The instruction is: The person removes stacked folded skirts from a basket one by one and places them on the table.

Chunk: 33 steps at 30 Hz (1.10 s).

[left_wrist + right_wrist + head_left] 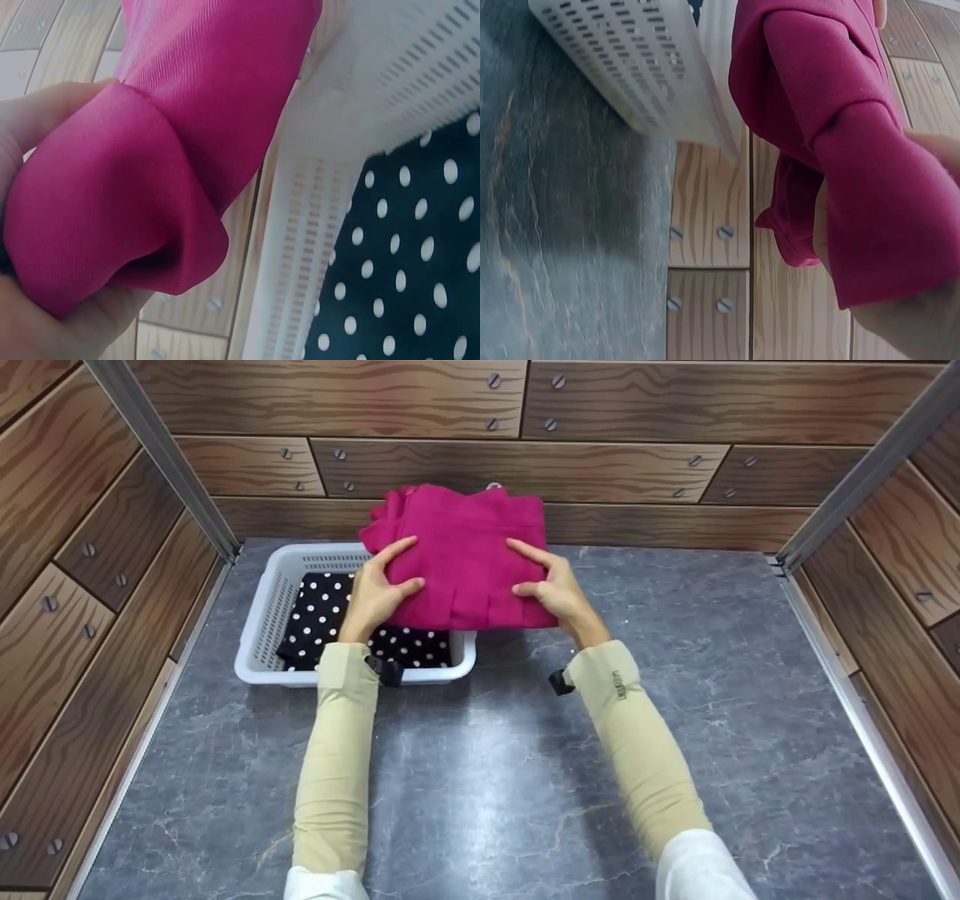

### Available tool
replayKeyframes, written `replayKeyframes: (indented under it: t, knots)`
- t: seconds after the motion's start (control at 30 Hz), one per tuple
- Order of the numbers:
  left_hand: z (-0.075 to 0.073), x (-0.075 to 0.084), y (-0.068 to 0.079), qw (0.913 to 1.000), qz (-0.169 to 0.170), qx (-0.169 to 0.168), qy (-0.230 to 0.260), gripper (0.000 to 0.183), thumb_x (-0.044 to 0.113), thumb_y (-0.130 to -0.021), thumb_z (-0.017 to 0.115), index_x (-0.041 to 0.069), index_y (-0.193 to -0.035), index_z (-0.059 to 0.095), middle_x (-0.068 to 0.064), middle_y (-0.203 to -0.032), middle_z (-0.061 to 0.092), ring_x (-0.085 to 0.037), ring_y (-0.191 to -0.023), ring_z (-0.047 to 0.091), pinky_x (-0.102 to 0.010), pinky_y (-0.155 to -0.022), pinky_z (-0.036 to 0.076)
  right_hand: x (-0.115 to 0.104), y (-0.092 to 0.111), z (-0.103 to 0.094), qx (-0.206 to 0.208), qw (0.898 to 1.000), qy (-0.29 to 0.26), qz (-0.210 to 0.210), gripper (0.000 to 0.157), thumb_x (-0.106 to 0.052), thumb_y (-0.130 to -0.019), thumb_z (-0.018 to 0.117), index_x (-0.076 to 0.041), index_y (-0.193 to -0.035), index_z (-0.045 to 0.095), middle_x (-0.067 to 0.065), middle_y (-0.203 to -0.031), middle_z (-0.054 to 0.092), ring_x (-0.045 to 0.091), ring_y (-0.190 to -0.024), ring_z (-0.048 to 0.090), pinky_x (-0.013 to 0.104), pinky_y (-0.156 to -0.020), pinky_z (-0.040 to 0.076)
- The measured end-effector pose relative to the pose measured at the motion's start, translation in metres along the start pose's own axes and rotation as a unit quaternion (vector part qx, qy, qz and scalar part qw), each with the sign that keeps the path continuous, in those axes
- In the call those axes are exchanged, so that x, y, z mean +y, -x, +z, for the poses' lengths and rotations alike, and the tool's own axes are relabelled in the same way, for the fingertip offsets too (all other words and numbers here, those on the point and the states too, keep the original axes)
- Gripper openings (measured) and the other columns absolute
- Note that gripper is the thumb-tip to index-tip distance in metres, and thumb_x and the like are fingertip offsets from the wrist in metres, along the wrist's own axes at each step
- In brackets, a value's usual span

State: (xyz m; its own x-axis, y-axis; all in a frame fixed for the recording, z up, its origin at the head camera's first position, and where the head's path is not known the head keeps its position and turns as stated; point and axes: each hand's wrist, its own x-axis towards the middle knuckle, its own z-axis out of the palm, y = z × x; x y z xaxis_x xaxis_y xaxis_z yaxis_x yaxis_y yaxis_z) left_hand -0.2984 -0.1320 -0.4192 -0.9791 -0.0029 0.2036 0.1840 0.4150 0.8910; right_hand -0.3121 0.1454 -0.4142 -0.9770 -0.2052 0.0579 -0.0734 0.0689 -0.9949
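Note:
Both hands hold up a folded magenta garment (469, 559), its exact kind hidden by the folding. At its left side the left hand (376, 591) grips it, thumb and a finger on top and the rest underneath. The right hand (553, 589) holds the opposite side the same way. In the left wrist view, a rounded fold of the garment (112, 202) bulges between thumb and fingers. Layered folds of the garment (885, 202) hang over the right hand in its wrist view. Below and to the left stands a white plastic basket (255, 634), overlapped by the garment, with folded black polka-dot fabric (319, 611) inside.
The basket stands on a grey marbled surface (480, 780), near its back left corner. Wood-patterned panels (517, 469) rise at the back and both sides, with metal rails (862, 720) along the edges.

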Motion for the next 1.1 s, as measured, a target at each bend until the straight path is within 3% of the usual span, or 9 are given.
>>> replayKeyframes:
  t: [0.37, 0.63, 0.93, 1.1]
  knots:
    - [0.034, 0.01, -0.014, 0.9999, 0.007, 0.0, 0.009, 0.063, 0.003, -0.083, 0.079, 0.016, -0.142, 0.062, -0.021, -0.14, 0.058, -0.032, -0.124, 0.056, -0.04, -0.106, 0.043, 0.0, -0.004, -0.036, 0.013, 1.0, 0.026, 0.001, 0.075, 0.023, -0.075, 0.061, -0.003, -0.145, 0.054, 0.019, -0.133, 0.056, 0.019, -0.1, 0.058, 0.024, -0.084, 0.05]
    - [0.062, 0.014, -0.028, 0.9988, 0.009, -0.027, 0.039, 0.065, 0.001, -0.083, 0.078, 0.018, -0.143, 0.061, -0.024, -0.139, 0.056, -0.034, -0.12, 0.059, -0.042, -0.1, 0.049, 0.007, -0.006, -0.063, 0.029, 0.999, 0.033, 0.008, 0.075, 0.022, -0.077, 0.06, -0.005, -0.146, 0.055, 0.018, -0.134, 0.055, 0.018, -0.102, 0.057, 0.024, -0.085, 0.05]
    - [0.089, 0.011, -0.036, 0.9975, 0.011, -0.046, 0.052, 0.066, -0.005, -0.083, 0.074, 0.015, -0.144, 0.059, -0.021, -0.141, 0.057, -0.032, -0.12, 0.057, -0.04, -0.1, 0.048, 0.018, -0.013, -0.085, 0.036, 0.996, 0.077, 0.013, 0.075, 0.022, -0.076, 0.061, -0.003, -0.146, 0.053, 0.019, -0.144, 0.05, 0.021, -0.11, 0.052, 0.023, -0.089, 0.046]
    - [0.102, 0.016, -0.041, 0.9964, 0.004, -0.073, 0.044, 0.067, -0.005, -0.084, 0.072, 0.015, -0.145, 0.058, -0.021, -0.141, 0.056, -0.03, -0.121, 0.056, -0.037, -0.1, 0.046, 0.026, -0.015, -0.096, 0.057, 0.993, 0.098, 0.011, 0.075, 0.022, -0.074, 0.062, -0.002, -0.145, 0.054, 0.017, -0.15, 0.048, 0.021, -0.115, 0.05, 0.023, -0.093, 0.043]
